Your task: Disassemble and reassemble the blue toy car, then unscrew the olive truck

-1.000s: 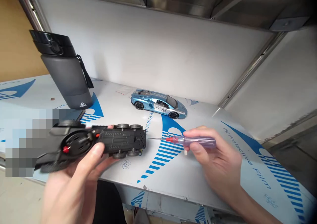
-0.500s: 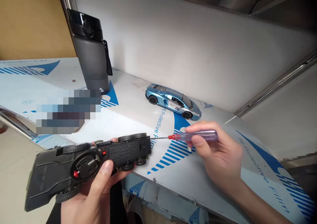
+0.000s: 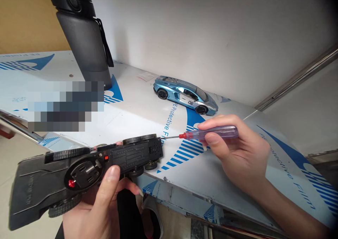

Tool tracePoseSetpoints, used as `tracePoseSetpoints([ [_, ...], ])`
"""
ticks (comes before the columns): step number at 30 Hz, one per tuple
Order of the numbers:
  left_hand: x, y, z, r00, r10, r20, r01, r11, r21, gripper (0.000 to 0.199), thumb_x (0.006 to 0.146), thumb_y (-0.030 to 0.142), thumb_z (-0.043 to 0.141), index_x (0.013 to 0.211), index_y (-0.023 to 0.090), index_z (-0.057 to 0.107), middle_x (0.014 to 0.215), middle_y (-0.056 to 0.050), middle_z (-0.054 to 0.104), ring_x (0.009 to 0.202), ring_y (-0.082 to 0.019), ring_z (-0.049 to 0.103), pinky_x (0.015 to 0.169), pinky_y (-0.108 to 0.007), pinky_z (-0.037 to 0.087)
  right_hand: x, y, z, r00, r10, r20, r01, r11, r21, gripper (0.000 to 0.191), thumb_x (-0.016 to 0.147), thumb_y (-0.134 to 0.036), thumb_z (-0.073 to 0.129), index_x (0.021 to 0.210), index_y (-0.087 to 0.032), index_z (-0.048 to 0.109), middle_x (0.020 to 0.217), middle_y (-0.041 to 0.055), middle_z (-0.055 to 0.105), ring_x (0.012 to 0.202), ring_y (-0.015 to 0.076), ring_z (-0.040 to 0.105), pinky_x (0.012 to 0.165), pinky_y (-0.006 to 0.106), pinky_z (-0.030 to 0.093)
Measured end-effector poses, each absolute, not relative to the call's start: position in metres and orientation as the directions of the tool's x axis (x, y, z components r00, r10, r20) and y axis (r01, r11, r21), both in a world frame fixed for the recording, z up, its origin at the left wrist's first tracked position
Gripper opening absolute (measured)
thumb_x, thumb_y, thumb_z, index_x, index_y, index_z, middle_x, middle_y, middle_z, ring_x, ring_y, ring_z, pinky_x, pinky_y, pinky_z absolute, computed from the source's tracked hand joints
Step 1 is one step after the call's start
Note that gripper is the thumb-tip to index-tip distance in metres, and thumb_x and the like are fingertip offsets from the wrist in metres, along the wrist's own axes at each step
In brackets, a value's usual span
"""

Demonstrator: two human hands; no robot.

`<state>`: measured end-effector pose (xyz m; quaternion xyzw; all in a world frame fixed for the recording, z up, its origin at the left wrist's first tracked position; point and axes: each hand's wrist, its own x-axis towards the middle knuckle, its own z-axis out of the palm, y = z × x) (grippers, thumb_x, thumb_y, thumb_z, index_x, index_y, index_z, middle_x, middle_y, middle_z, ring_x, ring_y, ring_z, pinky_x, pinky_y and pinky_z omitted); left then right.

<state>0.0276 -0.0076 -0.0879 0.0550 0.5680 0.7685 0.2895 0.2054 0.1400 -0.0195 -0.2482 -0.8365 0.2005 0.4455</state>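
Note:
My left hand point(image 3: 89, 211) grips a black toy car point(image 3: 129, 158) lying upside down, its underside facing up, with wheels, a round ribbed compartment and a small red part showing. My right hand point(image 3: 237, 154) pinches a small screwdriver point(image 3: 211, 134) with a translucent purple handle and red collar. Its thin steel tip sits right by the car's far end, and I cannot tell whether they touch. A light blue model sports car point(image 3: 186, 96) stands beyond them, away from both hands.
A grey water bottle point(image 3: 81, 35) with a black lid and strap stands on a metal shelf point(image 3: 137, 121) covered in blue-printed protective film. A pixelated patch point(image 3: 63, 105) hides part of the shelf. Pale metal panels rise behind it.
The whole scene has shifted in view as my head moved. The black car now sits lower left and looks larger, while the screwdriver tip stays close to its far end.

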Motion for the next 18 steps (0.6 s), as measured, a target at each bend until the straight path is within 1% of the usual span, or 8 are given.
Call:
tracePoseSetpoints([
  [1, 0.027, -0.009, -0.089, -0.816, 0.527, -0.238, -0.371, -0.162, 0.914, 0.056, 0.091, 0.048, 0.079, 0.144, 0.035, 0.065, 0.141, -0.004, 0.073, 0.061, -0.020, 0.071, 0.041, -0.033, 0.054, 0.206, 0.140, -0.020, -0.485, 0.594, 0.642, 0.241, 0.796, -0.555, 0.007, 0.102, -0.034, 0.072, 0.107, -0.036, 0.076, 0.101, 0.0023, 0.080, 0.084, 0.0218, 0.078, 0.070, 0.036, 0.065],
  [3, 0.025, -0.010, -0.092, -0.799, 0.558, -0.224, -0.351, -0.130, 0.927, 0.058, 0.093, 0.054, 0.076, 0.146, 0.033, 0.063, 0.125, -0.005, 0.079, 0.049, -0.018, 0.064, 0.040, -0.036, 0.053, 0.205, 0.140, -0.021, -0.491, 0.588, 0.643, 0.249, 0.802, -0.543, 0.008, 0.101, -0.034, 0.073, 0.108, -0.036, 0.077, 0.102, 0.0025, 0.080, 0.088, 0.0226, 0.079, 0.072, 0.036, 0.066],
  [5, 0.024, -0.011, -0.093, -0.792, 0.571, -0.219, -0.340, -0.114, 0.934, 0.059, 0.093, 0.056, 0.074, 0.144, 0.031, 0.063, 0.106, -0.005, 0.082, 0.044, -0.018, 0.059, 0.040, -0.037, 0.052, 0.204, 0.140, -0.022, -0.493, 0.582, 0.646, 0.253, 0.807, -0.534, 0.008, 0.102, -0.033, 0.073, 0.109, -0.036, 0.076, 0.104, 0.0024, 0.080, 0.089, 0.0221, 0.079, 0.073, 0.035, 0.066],
  [8, 0.024, -0.010, -0.093, -0.791, 0.575, -0.210, -0.328, -0.108, 0.938, 0.055, 0.092, 0.058, 0.074, 0.138, 0.029, 0.065, 0.087, -0.002, 0.078, 0.043, -0.019, 0.057, 0.037, -0.036, 0.048, 0.203, 0.139, -0.021, -0.500, 0.598, 0.627, 0.255, 0.793, -0.553, 0.008, 0.103, -0.033, 0.071, 0.109, -0.036, 0.075, 0.103, 0.0010, 0.079, 0.084, 0.0188, 0.077, 0.072, 0.032, 0.065],
  [12, 0.024, -0.006, -0.088, -0.809, 0.564, -0.167, -0.320, -0.184, 0.929, 0.044, 0.085, 0.048, 0.083, 0.122, 0.028, 0.071, 0.073, 0.003, 0.071, 0.045, -0.019, 0.055, 0.038, -0.033, 0.045, 0.202, 0.138, -0.020, -0.515, 0.579, 0.632, 0.227, 0.803, -0.551, 0.010, 0.103, -0.030, 0.070, 0.111, -0.036, 0.073, 0.101, 0.0009, 0.078, 0.085, 0.0194, 0.076, 0.073, 0.033, 0.063],
  [14, 0.025, -0.004, -0.085, -0.833, 0.539, -0.126, -0.286, -0.225, 0.931, 0.046, 0.080, 0.039, 0.087, 0.122, 0.031, 0.071, 0.069, 0.004, 0.070, 0.051, -0.020, 0.059, 0.038, -0.031, 0.043, 0.202, 0.138, -0.020, -0.521, 0.553, 0.650, 0.214, 0.822, -0.527, 0.010, 0.103, -0.030, 0.071, 0.111, -0.035, 0.073, 0.102, 0.0013, 0.078, 0.087, 0.0201, 0.075, 0.074, 0.034, 0.062],
  [16, 0.027, -0.004, -0.082, -0.858, 0.502, -0.108, -0.254, -0.234, 0.938, 0.053, 0.077, 0.030, 0.086, 0.126, 0.035, 0.068, 0.063, 0.006, 0.067, 0.055, -0.022, 0.061, 0.038, -0.030, 0.043, 0.201, 0.137, -0.020, -0.523, 0.569, 0.635, 0.216, 0.809, -0.547, 0.009, 0.103, -0.029, 0.070, 0.111, -0.034, 0.073, 0.101, 0.0005, 0.076, 0.082, 0.0176, 0.073, 0.072, 0.032, 0.060],
  [18, 0.028, -0.004, -0.082, -0.883, 0.453, -0.127, -0.252, -0.228, 0.940, 0.054, 0.076, 0.025, 0.085, 0.125, 0.038, 0.067, 0.057, 0.008, 0.063, 0.055, -0.023, 0.061, 0.040, -0.031, 0.048, 0.200, 0.136, -0.019, -0.529, 0.622, 0.577, 0.211, 0.755, -0.621, 0.008, 0.105, -0.030, 0.068, 0.112, -0.033, 0.071, 0.092, -0.0013, 0.073, 0.071, 0.0143, 0.067, 0.066, 0.030, 0.056],
])
